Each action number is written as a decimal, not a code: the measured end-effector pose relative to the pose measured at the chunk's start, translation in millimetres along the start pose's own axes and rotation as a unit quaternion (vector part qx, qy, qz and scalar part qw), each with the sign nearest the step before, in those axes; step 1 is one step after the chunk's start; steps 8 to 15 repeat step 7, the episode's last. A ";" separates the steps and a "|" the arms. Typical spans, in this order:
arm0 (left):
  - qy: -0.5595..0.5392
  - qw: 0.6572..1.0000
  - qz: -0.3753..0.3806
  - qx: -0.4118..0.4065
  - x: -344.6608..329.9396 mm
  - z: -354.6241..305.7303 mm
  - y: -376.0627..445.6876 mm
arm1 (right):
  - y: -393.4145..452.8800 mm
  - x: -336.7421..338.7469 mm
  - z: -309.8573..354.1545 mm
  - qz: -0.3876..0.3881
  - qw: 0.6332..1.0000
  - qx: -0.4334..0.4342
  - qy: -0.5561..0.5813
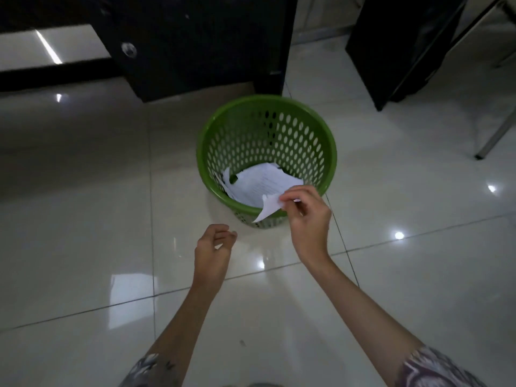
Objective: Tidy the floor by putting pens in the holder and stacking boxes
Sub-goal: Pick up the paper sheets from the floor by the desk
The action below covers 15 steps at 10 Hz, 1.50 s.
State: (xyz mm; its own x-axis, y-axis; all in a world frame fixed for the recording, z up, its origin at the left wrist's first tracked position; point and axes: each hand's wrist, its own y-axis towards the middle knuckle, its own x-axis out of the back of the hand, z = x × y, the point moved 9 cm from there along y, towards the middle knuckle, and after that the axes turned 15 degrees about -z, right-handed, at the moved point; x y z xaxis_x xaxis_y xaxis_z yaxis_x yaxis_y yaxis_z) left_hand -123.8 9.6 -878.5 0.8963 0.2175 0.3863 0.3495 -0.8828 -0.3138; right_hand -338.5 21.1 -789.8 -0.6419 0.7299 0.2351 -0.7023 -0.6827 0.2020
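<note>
Paper (pixel 267 207), pinched by right hand (pixel 305 216) at bin (pixel 266 113) rim mid-frame, should drop inside; left hand (pixel 213 248) hangs loosely curled, holding nothing.

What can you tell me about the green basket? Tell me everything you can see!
The green basket is round, looks like plastic, and its wall is full of small oval holes under a smooth rim. It stands upright on the shiny tiled floor, just in front of a dark cabinet. White papers lie inside it. The right hand holds a paper scrap over its near rim.
</note>
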 end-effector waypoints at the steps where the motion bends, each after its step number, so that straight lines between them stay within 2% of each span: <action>1: -0.008 1.000 -0.010 -0.011 13.1 -38.8 8.6 | 18.4 -24.8 8.3 0.037 0.997 -0.016 -0.071; 2: -0.017 1.000 -0.015 -0.011 26.6 -66.4 14.7 | 26.9 -39.0 -2.4 0.078 0.986 -0.072 -0.129; 4: -0.024 0.999 -0.010 -0.020 47.3 -103.3 21.0 | 34.4 -56.8 -12.0 0.142 0.958 -0.231 -0.099; 5: -0.007 1.000 -0.009 -0.025 60.2 -108.8 20.5 | 29.1 -53.5 -4.6 0.164 0.943 -0.270 -0.101; 7: 0.039 0.998 -0.007 -0.046 90.2 -133.1 17.9 | 19.3 -47.9 26.6 0.215 0.932 -0.260 -0.135; 15: 0.039 0.998 -0.007 -0.046 90.2 -133.1 17.9 | 19.3 -47.9 26.6 0.215 0.932 -0.260 -0.135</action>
